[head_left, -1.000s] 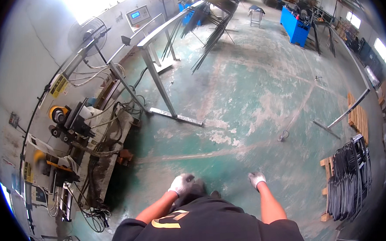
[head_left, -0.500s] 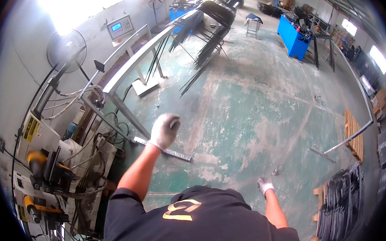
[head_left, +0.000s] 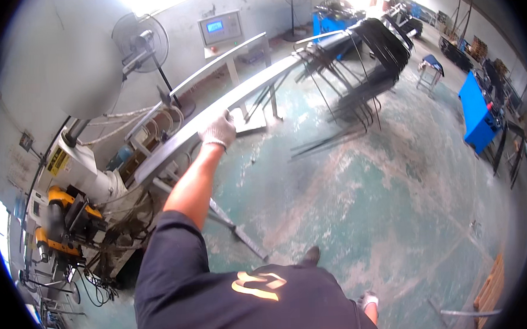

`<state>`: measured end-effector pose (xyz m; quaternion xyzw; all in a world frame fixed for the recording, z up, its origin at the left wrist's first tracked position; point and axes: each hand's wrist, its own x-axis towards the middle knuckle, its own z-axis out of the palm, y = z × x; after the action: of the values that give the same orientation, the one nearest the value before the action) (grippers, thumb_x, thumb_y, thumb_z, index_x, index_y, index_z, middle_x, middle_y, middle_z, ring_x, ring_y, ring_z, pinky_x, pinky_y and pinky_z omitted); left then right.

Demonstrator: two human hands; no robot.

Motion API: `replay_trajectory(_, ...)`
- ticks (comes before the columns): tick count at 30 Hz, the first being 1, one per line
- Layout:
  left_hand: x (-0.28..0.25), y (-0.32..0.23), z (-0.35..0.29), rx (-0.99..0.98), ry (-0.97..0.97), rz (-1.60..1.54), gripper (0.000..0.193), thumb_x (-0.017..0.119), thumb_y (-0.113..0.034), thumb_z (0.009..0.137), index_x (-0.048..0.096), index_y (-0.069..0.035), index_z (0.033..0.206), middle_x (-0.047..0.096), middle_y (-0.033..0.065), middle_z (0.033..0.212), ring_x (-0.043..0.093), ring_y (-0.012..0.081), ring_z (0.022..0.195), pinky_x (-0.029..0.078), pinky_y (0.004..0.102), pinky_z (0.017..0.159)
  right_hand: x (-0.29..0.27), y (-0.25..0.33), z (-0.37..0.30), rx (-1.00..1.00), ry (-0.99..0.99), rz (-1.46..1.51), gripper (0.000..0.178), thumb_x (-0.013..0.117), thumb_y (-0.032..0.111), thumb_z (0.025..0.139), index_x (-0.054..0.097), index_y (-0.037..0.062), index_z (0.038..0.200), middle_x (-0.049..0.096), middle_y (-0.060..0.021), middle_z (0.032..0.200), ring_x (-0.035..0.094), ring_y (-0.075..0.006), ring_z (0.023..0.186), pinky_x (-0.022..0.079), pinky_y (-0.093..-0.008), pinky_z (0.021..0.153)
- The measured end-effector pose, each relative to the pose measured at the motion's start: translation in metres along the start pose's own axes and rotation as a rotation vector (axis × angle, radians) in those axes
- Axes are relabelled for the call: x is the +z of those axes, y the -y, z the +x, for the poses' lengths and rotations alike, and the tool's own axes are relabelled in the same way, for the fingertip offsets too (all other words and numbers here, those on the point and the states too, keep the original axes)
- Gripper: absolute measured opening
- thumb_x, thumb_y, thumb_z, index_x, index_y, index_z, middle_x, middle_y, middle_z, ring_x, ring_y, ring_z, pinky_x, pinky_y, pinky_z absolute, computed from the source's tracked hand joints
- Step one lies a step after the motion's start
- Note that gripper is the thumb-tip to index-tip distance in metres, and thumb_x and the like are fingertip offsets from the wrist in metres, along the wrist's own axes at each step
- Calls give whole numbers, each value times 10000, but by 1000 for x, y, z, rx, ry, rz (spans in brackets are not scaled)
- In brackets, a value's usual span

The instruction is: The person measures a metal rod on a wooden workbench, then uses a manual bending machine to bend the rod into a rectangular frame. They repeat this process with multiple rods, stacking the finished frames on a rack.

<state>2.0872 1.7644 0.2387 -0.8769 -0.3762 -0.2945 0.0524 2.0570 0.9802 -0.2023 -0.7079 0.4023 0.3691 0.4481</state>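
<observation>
My left hand (head_left: 218, 129), in a pale knit glove, is at the near edge of a long silver metal rail (head_left: 245, 95). The back of the hand faces up and its fingers are mostly hidden, so I cannot tell whether they grip the rail or only rest against it. A bundle of thin black bent rods (head_left: 383, 51) hangs over the rail's far end. My right hand (head_left: 369, 301), also gloved, hangs low by my right side, away from any object. Its fingers are small and blurred in view.
Yellow-and-black machine parts (head_left: 64, 219) with hoses stand at the left. Behind the rail are a floor fan (head_left: 144, 42) and a wall-side control panel (head_left: 220, 28). A metal foot bar (head_left: 240, 231) lies on the floor. Right are a blue bench (head_left: 475, 111) and a wooden pallet (head_left: 490, 289).
My view has swung left, so the rail and rods appear farther right. My left hand has gone from over the floor to the rail. My right hand sits lower in view.
</observation>
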Motion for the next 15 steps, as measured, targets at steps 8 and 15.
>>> replay_trajectory(8,32,-67,82,14,110,-128,261,679,-307,907,689,-72,1021,689,156,1019,646,371,1008,503,463,920,-1,394,-15,-925,-370,-490,366,612,316,951,692,-11,1094,715,-179,941,675,-269,841,537,-437,765)
replay_trajectory(15,57,-82,81,-9,-26,-131,251,711,-326,848,665,-83,893,680,139,873,665,349,821,531,477,737,95,646,-121,-1170,-200,-117,359,649,214,964,671,15,1262,722,-115,1161,676,-211,1050,516,-341,957)
